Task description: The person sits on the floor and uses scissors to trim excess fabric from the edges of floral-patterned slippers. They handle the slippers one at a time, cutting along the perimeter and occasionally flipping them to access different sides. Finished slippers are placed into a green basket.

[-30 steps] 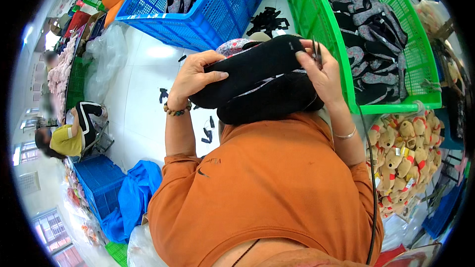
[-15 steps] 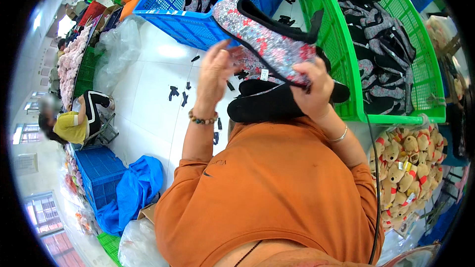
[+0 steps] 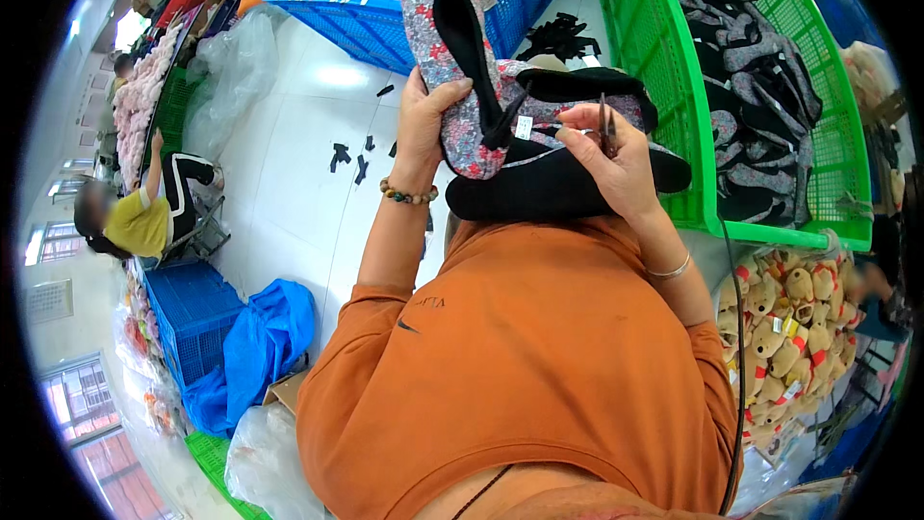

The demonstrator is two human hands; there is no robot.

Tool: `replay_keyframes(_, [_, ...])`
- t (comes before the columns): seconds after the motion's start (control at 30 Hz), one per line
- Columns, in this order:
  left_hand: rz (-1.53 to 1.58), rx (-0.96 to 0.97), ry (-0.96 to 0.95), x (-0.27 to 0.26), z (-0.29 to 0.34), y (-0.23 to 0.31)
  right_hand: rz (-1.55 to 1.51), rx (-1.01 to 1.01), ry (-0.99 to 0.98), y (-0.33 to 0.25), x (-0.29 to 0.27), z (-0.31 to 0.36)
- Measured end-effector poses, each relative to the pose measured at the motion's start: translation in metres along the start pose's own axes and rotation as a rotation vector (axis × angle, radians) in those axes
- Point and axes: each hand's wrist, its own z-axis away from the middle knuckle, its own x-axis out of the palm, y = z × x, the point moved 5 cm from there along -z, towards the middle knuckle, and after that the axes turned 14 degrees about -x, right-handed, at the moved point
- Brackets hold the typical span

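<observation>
A grey slipper with red flowers and black lining [image 3: 423, 10] stands nearly upright, toe away from me, with my left hand [image 3: 420, 125] closed around its side near the heel. A black strip hangs at its heel. To the right, my right hand [image 3: 626, 173] is closed on dark pointed thread snips [image 3: 606, 125], blades up, thumb and forefinger close together near the slipper's heel. Under my hands more slippers lie on my lap: a floral one [image 3: 630, 101] and one with its black sole [image 3: 520, 195] showing. A small white tag [image 3: 525, 126] shows between them.
A green crate [image 3: 707, 221] full of slippers [image 3: 760, 87] stands at the right, a blue crate [image 3: 337, 14] ahead. Black scraps [image 3: 340, 156] dot the floor. Plush toys [image 3: 789, 327] lie right of me; a seated person [image 3: 144, 221] is at far left.
My left hand has taken hold of the slipper, which has swung from slanting to nearly upright and moved left. My right hand has let it go and now shows the snips.
</observation>
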Motion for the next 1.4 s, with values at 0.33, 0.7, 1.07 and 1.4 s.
replay_keyframes(0.33, [-0.057, -0.068, -0.016, 0.018, 0.002, -0.021, -0.246, -0.309, -0.047, -0.088, -0.018, -0.006])
replay_keyframes(0.7, [-0.081, -0.296, -0.166, 0.030, -0.010, -0.072, -0.533, -0.832, -0.267, -0.229, -0.021, 0.012])
replay_keyframes(1.07, [-1.003, 0.421, 0.098, 0.037, 0.022, -0.042, 0.167, -0.844, -0.493, -0.167, -0.030, 0.021])
replay_keyframes(1.4, [-1.441, 0.751, -0.137, 0.050, 0.050, -0.021, 0.437, -0.344, -0.550, 0.008, 0.016, -0.018])
